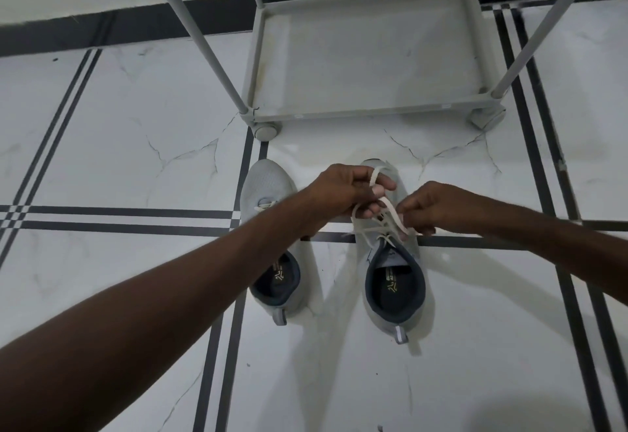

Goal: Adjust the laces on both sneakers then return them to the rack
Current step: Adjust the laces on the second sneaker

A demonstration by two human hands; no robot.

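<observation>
Two grey sneakers sit side by side on the marble floor (136, 108), just before the rack (367, 113) — the left sneaker (268, 186) untouched. Over the right sneaker (396, 282), the left hand (343, 193) and right hand (431, 209) each pinch its white lace (390, 207).

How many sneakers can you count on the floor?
2: the left sneaker under the left forearm, the right sneaker beneath both hands, being laced. None seem hidden.

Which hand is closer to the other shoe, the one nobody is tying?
Left. The left hand reaches over that left shoe to the right shoe's laces. The right hand is on the far side of the right shoe.
</observation>
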